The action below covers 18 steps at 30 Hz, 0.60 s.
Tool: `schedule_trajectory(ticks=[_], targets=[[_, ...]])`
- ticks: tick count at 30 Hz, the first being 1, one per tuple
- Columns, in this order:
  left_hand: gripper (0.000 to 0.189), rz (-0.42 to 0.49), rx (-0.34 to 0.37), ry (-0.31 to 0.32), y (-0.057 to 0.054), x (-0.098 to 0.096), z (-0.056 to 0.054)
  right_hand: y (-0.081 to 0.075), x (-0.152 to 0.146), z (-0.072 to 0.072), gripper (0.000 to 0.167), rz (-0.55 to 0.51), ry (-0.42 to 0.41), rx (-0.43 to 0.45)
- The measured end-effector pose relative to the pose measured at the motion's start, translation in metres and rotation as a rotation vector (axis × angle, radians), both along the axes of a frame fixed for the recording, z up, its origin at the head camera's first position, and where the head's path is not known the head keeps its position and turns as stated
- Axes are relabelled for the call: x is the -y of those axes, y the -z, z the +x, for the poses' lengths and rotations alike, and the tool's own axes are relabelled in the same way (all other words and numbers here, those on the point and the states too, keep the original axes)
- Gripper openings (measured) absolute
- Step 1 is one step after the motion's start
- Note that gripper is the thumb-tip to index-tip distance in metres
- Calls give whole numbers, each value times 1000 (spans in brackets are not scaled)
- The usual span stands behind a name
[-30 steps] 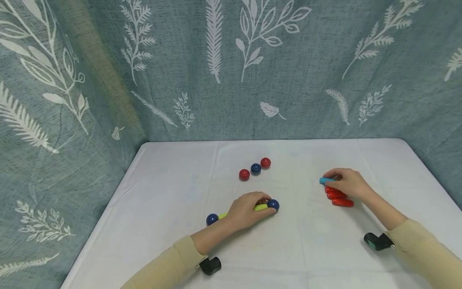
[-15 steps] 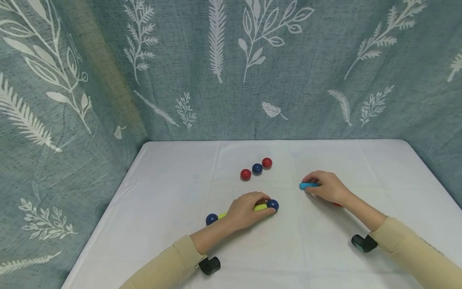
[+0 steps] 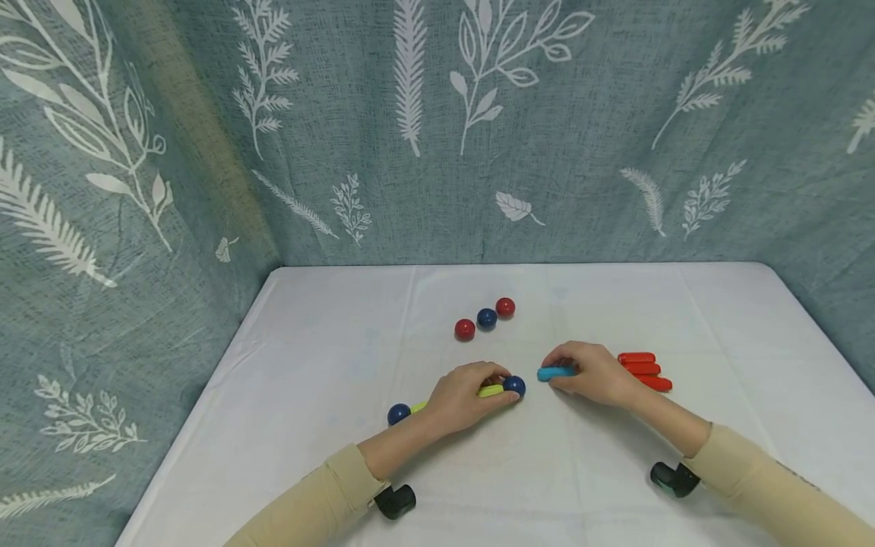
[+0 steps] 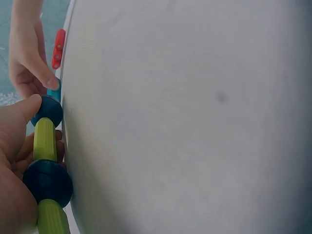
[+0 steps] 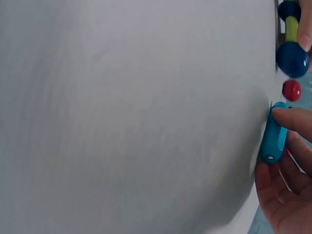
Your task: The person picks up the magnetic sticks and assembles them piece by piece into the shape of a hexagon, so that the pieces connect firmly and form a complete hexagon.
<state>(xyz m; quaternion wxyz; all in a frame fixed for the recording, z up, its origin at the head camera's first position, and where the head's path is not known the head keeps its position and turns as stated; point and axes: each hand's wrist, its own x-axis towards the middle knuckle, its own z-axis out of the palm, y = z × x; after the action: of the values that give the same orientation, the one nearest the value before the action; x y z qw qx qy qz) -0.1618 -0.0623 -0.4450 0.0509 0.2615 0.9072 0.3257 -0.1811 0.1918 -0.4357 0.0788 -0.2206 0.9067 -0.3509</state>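
My left hand (image 3: 459, 399) holds a chain of dark blue balls and yellow-green rods. Its thumb and fingers are at the blue end ball (image 3: 515, 386). In the left wrist view, a ribbed yellow-green rod (image 4: 45, 139) joins that ball to a second blue ball (image 4: 47, 183), with another rod beyond. Part of the chain is hidden under the hand in the head view, and a blue ball (image 3: 399, 414) shows at its left end. My right hand (image 3: 591, 372) pinches a light blue rod (image 3: 555, 374), whose free end points at the end ball across a small gap.
Behind the hands, a red ball (image 3: 465, 330), a blue ball (image 3: 487, 318) and another red ball (image 3: 505, 307) sit in a slanting row. Several red rods (image 3: 641, 368) lie side by side right of my right hand. A white cloth covers the table (image 3: 328, 327); a patterned curtain (image 3: 437, 190) hangs behind.
My right hand has carried the light blue rod left from beside the red rods, then nearer to me, toward the chain's end ball. The left hand has stayed nearly still.
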Motion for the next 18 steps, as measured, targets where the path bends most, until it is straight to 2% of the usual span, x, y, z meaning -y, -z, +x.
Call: schedule_trajectory(ticks=[18], targets=[[34, 4, 12, 1, 0, 2, -1, -5, 14, 9, 22, -59, -119, 19]])
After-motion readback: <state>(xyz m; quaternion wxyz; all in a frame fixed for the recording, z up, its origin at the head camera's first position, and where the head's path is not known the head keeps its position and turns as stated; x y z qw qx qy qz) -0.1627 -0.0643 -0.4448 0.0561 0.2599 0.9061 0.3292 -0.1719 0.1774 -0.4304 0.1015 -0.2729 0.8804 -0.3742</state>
